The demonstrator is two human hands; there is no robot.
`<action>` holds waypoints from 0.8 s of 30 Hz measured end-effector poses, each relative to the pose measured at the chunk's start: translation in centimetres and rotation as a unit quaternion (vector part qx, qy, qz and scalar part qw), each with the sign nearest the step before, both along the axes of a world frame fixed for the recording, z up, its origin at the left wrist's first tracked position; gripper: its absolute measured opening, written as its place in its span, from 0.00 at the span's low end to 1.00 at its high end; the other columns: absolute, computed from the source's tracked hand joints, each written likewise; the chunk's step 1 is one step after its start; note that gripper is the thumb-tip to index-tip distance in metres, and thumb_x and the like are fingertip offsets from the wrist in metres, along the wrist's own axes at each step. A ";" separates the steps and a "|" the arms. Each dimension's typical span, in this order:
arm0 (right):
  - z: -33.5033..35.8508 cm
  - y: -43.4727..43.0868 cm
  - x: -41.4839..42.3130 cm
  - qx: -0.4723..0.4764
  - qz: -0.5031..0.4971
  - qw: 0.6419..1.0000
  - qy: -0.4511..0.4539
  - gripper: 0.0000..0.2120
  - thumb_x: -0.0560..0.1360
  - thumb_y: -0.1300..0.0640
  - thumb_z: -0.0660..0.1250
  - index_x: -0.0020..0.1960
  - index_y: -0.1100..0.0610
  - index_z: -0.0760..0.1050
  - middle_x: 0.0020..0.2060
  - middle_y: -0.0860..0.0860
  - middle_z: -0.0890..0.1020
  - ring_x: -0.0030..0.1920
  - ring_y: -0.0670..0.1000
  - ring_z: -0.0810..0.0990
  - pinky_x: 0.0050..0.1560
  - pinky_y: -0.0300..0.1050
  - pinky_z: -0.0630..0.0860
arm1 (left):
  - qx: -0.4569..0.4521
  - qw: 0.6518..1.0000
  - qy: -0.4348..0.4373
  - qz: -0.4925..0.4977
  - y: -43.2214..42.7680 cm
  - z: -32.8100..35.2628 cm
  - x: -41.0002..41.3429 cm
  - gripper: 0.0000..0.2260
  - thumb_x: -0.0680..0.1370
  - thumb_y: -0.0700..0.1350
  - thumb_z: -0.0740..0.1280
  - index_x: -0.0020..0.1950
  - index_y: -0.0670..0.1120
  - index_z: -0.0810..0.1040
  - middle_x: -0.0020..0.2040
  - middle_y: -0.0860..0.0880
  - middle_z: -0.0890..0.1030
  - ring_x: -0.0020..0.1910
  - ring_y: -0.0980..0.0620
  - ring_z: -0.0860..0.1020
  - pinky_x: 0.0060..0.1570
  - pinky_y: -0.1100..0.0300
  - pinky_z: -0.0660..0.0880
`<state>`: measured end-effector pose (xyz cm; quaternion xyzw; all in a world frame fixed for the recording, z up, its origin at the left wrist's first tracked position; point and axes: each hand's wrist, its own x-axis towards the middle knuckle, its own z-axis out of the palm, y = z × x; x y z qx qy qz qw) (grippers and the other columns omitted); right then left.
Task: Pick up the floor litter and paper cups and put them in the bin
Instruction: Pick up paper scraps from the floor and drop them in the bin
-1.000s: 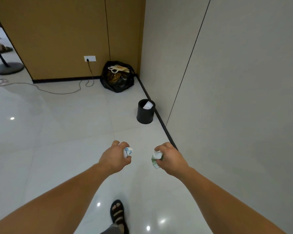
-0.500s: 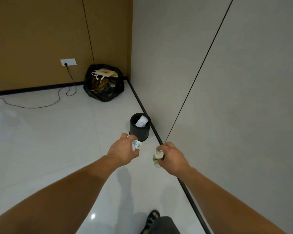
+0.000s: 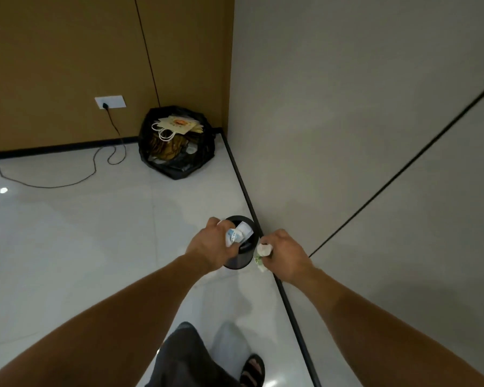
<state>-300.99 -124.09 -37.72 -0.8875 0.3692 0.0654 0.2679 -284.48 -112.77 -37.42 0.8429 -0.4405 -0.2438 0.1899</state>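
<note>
A small round black bin stands on the floor against the grey wall, with a white paper cup lying inside it. My left hand grips a crumpled white-and-blue paper cup directly over the bin's opening. My right hand holds a crumpled white-and-green piece of litter just right of the bin's rim. Both arms hide part of the bin.
A full black rubbish bag with paper bags sits in the far corner. A black cable trails from the wall socket across the white tiled floor. The grey wall runs close on the right. My sandalled foot is below.
I have walked up to the bin. Both hands, still holding their litter, now hang over and beside it; the left one has reached the opening.
</note>
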 end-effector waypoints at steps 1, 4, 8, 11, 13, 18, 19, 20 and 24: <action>-0.5 -1.2 1.3 0.007 -0.002 1.000 0.001 0.17 0.75 0.57 0.68 0.63 0.52 0.76 0.60 0.53 0.73 0.57 0.56 0.77 0.60 0.46 0.74 | 0.002 1.000 0.004 -0.004 -1.6 -0.6 1.3 0.20 0.75 0.55 0.67 0.65 0.51 0.70 0.61 0.48 0.69 0.50 0.45 0.77 0.49 0.56 0.75; -2.8 -5.7 5.4 0.030 -0.013 0.999 0.011 0.17 0.75 0.57 0.68 0.64 0.53 0.76 0.61 0.53 0.73 0.58 0.55 0.77 0.61 0.46 0.73 | 0.004 1.000 0.022 -0.005 -7.1 -3.2 6.1 0.21 0.75 0.55 0.67 0.66 0.52 0.70 0.61 0.48 0.69 0.51 0.45 0.77 0.51 0.55 0.76; -7.0 -11.4 10.4 0.042 -0.062 0.997 0.033 0.19 0.75 0.59 0.68 0.66 0.55 0.74 0.62 0.53 0.72 0.58 0.54 0.77 0.61 0.45 0.73 | 0.031 0.997 0.046 -0.048 -13.9 -8.4 11.5 0.22 0.75 0.54 0.67 0.68 0.51 0.69 0.64 0.48 0.69 0.55 0.46 0.76 0.54 0.55 0.75; -11.1 -15.3 13.0 0.047 -0.094 0.993 0.050 0.16 0.75 0.58 0.68 0.62 0.52 0.76 0.58 0.50 0.73 0.53 0.51 0.78 0.53 0.38 0.73 | 0.055 0.994 0.077 -0.058 -18.0 -13.3 13.9 0.23 0.75 0.55 0.67 0.68 0.51 0.68 0.65 0.48 0.69 0.56 0.46 0.76 0.55 0.56 0.75; -15.0 -17.9 14.4 0.050 -0.110 0.991 0.053 0.13 0.75 0.57 0.67 0.59 0.51 0.75 0.56 0.48 0.73 0.52 0.49 0.77 0.50 0.35 0.70 | 0.057 0.992 0.094 -0.057 -20.3 -17.4 14.9 0.23 0.75 0.56 0.67 0.68 0.53 0.68 0.64 0.49 0.70 0.55 0.48 0.76 0.54 0.57 0.76; -29.1 -22.8 17.5 0.050 -0.132 0.988 0.059 0.14 0.76 0.54 0.69 0.60 0.52 0.75 0.57 0.49 0.74 0.51 0.46 0.76 0.51 0.33 0.69 | 0.024 0.991 0.117 -0.054 -25.2 -30.9 16.8 0.21 0.75 0.55 0.68 0.66 0.53 0.69 0.62 0.53 0.69 0.54 0.56 0.74 0.48 0.66 0.70; -32.3 -23.4 18.0 0.044 -0.119 0.990 0.065 0.14 0.76 0.54 0.69 0.60 0.53 0.75 0.57 0.50 0.74 0.52 0.48 0.76 0.51 0.33 0.68 | 0.016 0.992 0.120 -0.043 -26.1 -33.8 17.1 0.21 0.75 0.55 0.68 0.66 0.53 0.69 0.62 0.53 0.69 0.54 0.56 0.74 0.47 0.67 0.70; -35.6 -23.9 18.4 0.041 -0.107 0.991 0.072 0.15 0.75 0.55 0.69 0.61 0.54 0.75 0.57 0.51 0.74 0.54 0.50 0.77 0.50 0.34 0.67 | 0.010 0.992 0.121 -0.034 -27.0 -36.8 17.3 0.21 0.75 0.54 0.68 0.66 0.53 0.69 0.63 0.53 0.68 0.55 0.56 0.74 0.47 0.67 0.71; -47.0 -24.5 18.6 0.052 -0.094 0.991 0.083 0.21 0.74 0.57 0.71 0.65 0.57 0.72 0.61 0.56 0.72 0.57 0.55 0.75 0.50 0.37 0.69 | 0.007 0.990 0.130 -0.045 -29.3 -48.0 16.9 0.24 0.75 0.53 0.69 0.69 0.48 0.69 0.67 0.48 0.67 0.62 0.49 0.72 0.57 0.57 0.75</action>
